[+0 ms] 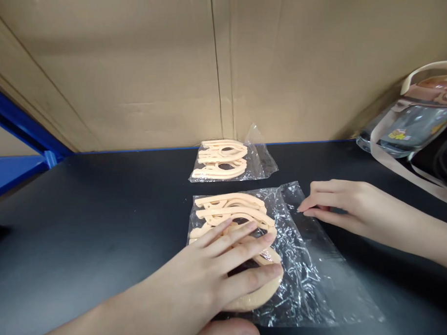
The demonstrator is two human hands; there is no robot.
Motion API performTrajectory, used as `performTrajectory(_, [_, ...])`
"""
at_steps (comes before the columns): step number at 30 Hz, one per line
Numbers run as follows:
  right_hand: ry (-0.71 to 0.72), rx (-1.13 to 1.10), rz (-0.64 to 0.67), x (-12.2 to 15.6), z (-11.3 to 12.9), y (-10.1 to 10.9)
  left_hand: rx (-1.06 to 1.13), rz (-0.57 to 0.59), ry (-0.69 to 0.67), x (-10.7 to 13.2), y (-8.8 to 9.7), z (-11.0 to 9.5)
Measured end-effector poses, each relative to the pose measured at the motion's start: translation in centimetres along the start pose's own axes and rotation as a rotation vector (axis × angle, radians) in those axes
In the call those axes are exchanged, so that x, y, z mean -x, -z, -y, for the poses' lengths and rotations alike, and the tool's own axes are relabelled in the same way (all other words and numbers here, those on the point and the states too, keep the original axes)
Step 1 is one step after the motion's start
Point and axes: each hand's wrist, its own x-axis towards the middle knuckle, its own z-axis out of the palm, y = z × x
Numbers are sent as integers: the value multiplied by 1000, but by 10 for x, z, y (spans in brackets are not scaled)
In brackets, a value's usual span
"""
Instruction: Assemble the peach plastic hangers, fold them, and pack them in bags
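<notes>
My left hand (pixel 223 265) lies flat, fingers stretched out, pressing on a stack of peach plastic hangers (pixel 231 209) inside a clear plastic bag (pixel 307 278) on the black table. My right hand (pixel 335 203) rests at the bag's open right end, fingers together and pinching or pressing the plastic edge. A second clear bag holding the same peach hangers (pixel 223 160) lies farther back, apart from both hands.
The black tabletop (pixel 97 221) ends at a cardboard wall (pixel 157 67) behind. A blue metal frame (pixel 23 131) runs along the left. A clear water bottle with a beige strap (pixel 416 120) lies at the right rear.
</notes>
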Motion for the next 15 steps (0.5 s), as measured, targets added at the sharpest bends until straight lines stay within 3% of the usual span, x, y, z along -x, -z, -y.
performTrajectory(4, [-55, -149, -116, -3, 10, -1, 11, -33, -32, -3, -6, 4])
performTrajectory(8, [10, -183, -213, -14, 27, -7, 20, -86, -75, -4, -13, 3])
performTrajectory(15, [30, -183, -178, -26, 49, -21, 14, -76, -171, -5, -17, 5])
